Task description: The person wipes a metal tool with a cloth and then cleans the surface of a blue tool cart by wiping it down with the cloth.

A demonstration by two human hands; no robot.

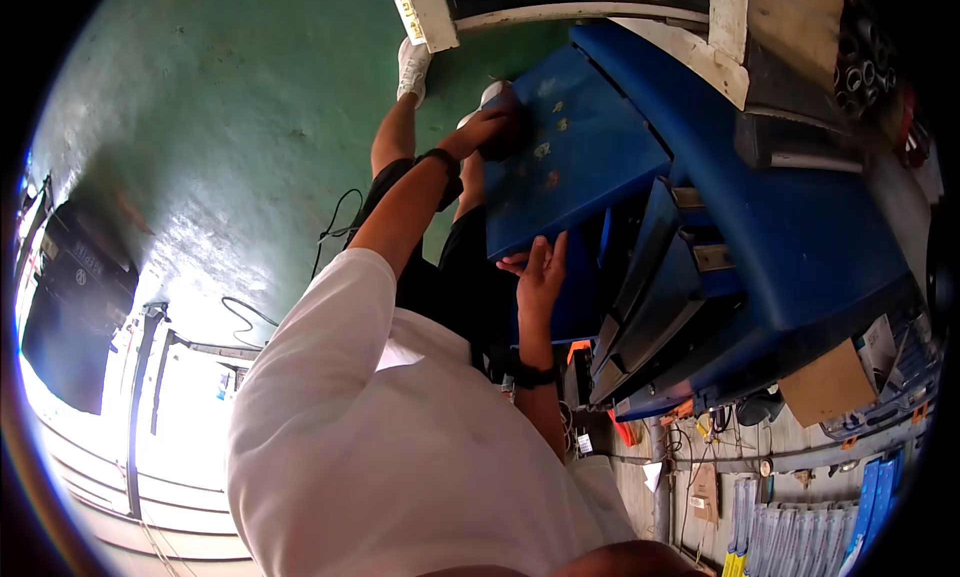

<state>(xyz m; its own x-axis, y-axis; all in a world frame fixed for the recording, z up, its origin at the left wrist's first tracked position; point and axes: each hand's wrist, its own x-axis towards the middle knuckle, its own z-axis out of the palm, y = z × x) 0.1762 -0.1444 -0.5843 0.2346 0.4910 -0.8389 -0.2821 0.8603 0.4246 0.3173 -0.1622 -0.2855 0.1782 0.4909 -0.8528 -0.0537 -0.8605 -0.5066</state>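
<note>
A large blue panel (575, 142) slants across the upper middle, attached to or lying against a blue cabinet (800, 247) with several drawers. At the panel's far left edge, my left hand (490, 127) is closed around or against a dark brown shape in shadow, which I cannot make out. My right hand (538, 272) touches the panel's near lower corner, its fingers apart and two of them stretched out. Dark bands circle both wrists. Just right of my right hand, dark drawer fronts (645, 277) stand partly pulled out at staggered depths.
A white-edged shelf (590, 19) crosses the top. Tubes or sockets (865, 75) are at the upper right. Cardboard (827, 382), cables and hanging packets (800, 537) line the lower right. A black case (75, 302) stands at the left. Shoes and legs are on the green floor (220, 107).
</note>
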